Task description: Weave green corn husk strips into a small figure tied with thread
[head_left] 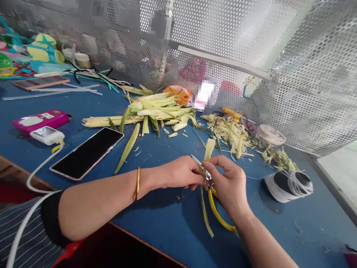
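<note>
Over the blue table, my left hand (pixel 182 171) and my right hand (pixel 230 182) meet at a narrow strip of corn husk (pixel 209 149). The strip stands up between them, and a thin end dangles below. My left fingers are closed at the strip, their tips partly hidden. Yellow-handled scissors (pixel 220 216) lie in my closed right hand, blades pointing up and left beside the strip. My right thumb and forefinger also press near the husk. A heap of pale green corn husks (pixel 157 108) lies beyond my hands, with shredded husk (pixel 232 135) to its right.
A spool of white thread (pixel 287 186) lies right of my hands. To the left are a black-screened phone (pixel 86 152), a white device (pixel 47 135) with a cable and a magenta case (pixel 42 120). A perforated metal screen (pixel 221 24) closes off the back.
</note>
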### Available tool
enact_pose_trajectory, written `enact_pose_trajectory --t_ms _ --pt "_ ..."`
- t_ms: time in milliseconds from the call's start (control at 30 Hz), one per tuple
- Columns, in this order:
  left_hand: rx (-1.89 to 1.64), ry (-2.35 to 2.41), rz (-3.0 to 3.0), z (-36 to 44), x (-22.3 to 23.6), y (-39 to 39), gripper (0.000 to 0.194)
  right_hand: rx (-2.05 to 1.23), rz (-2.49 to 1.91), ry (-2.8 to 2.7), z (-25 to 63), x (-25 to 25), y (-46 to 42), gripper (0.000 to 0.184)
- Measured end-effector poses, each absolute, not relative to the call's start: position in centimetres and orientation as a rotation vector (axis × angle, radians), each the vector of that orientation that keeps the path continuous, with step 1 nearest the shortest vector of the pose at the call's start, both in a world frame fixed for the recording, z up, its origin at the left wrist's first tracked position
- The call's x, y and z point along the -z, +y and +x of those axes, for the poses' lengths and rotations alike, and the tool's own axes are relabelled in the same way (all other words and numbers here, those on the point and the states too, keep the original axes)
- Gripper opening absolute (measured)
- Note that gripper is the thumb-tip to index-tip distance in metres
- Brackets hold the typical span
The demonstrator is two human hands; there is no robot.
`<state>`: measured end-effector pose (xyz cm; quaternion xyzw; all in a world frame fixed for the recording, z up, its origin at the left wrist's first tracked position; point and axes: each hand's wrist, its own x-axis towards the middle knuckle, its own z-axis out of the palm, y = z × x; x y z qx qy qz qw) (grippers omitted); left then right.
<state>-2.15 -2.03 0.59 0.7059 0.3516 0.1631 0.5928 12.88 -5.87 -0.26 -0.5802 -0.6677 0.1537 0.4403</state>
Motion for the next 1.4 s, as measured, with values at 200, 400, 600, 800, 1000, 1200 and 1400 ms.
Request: enact_pose_trajectory --t_ms 200,400,600,800,1000,1200,1400 --pt "-0.438 0.870 1.495 -2.2 -0.6 -1.5 0.018 -0.222 -1.417 -1.644 14.0 0.4 -5.2 0.025" --pt "-0.736 0.913 1.115 -2.8 -1.3 -0.4 0.035 0.102 -1.480 -1.805 15.0 -0.7 -5.2 0.032" --pt "-0.771 0.963 1.072 -2.3 -0.8 -0.3 0.014 -0.004 -1.425 -2.123 14.5 0.6 -5.1 0.037" --pt "-0.867 0.925 0.925 -2.1 -0.2 -0.1 0.014 0.523 -1.372 -2.023 14.5 0.0 -5.6 0.022" --pt "-0.876 0.703 0.884 -2.2 0.0 -0.3 0.014 0.131 -1.442 -1.958 13.2 0.3 -6.3 0.027" --pt "-0.869 0.728 0.844 -1.6 0.0 -1.1 0.014 -0.553 -1.507 -1.682 11.8 2.2 -5.8 0.038" --pt "-0.876 0.745 0.876 -1.5 0.3 -1.0 0.008 -0.671 -1.424 -1.684 11.8 1.6 -6.0 0.036"
